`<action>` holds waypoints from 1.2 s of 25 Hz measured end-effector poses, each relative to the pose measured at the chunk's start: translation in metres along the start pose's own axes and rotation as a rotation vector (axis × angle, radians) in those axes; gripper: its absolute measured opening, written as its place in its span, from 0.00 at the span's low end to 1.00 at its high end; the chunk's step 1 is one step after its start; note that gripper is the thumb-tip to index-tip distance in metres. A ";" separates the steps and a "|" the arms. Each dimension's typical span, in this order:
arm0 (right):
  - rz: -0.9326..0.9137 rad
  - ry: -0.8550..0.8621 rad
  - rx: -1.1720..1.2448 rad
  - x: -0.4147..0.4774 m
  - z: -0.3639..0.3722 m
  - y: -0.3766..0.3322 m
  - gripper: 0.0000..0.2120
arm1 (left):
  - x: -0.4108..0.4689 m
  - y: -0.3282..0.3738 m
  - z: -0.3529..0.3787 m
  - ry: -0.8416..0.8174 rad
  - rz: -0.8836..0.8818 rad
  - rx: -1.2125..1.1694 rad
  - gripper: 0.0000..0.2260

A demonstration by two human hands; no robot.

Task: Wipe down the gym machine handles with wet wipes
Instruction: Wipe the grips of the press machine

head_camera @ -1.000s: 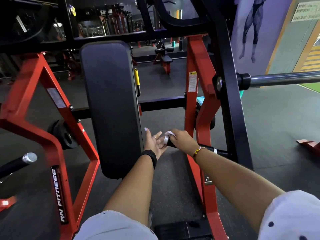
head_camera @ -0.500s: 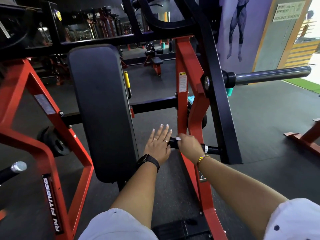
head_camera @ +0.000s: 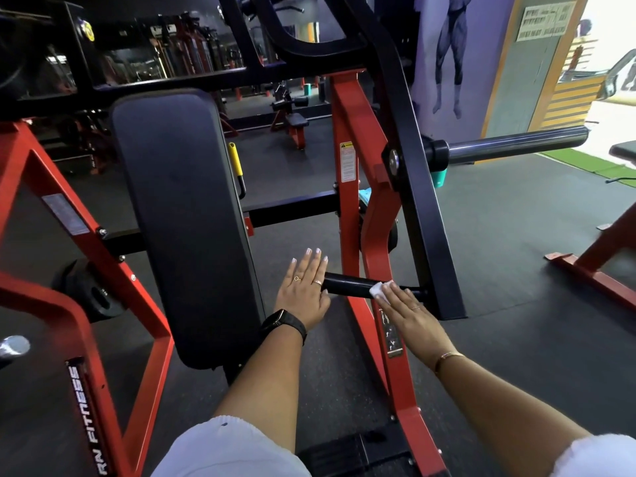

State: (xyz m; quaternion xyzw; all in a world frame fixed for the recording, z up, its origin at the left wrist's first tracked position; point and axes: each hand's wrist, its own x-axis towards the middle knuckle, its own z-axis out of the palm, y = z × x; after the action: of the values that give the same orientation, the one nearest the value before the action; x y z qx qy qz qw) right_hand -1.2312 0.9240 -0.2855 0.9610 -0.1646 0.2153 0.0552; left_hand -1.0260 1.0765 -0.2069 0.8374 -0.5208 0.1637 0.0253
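Note:
A short black handle (head_camera: pixel 347 286) sticks out sideways from the black lever arm of the red machine. My right hand (head_camera: pixel 407 311) lies flat with straight fingers, pressing a small white wet wipe (head_camera: pixel 377 289) onto the handle's right part near the lever. My left hand (head_camera: pixel 304 287) hovers flat, fingers straight, at the handle's free left end, its edge touching or nearly touching the tip. A black watch sits on my left wrist.
A tall black back pad (head_camera: pixel 186 218) stands left of my hands. Red frame beams (head_camera: pixel 375 235) cross behind and under the handle. A steel weight peg (head_camera: pixel 516 146) juts right. Another handle's chrome end (head_camera: pixel 13 346) shows at far left. Dark rubber floor lies around.
My right hand slid the wipe rightward along the handle, from its left end toward the lever, and opened from a grip to a flat press. My left hand turned palm-down beside the tip.

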 end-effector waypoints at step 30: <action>-0.446 0.079 -0.047 0.083 0.004 -0.053 0.26 | -0.018 -0.015 0.007 0.024 -0.024 0.126 0.32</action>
State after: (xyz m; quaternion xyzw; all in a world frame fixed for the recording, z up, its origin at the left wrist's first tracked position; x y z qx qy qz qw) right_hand -1.1412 0.9489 -0.2550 0.9628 0.0494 0.2316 0.1302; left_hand -1.0182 1.0977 -0.2169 0.8416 -0.4989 0.2060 -0.0194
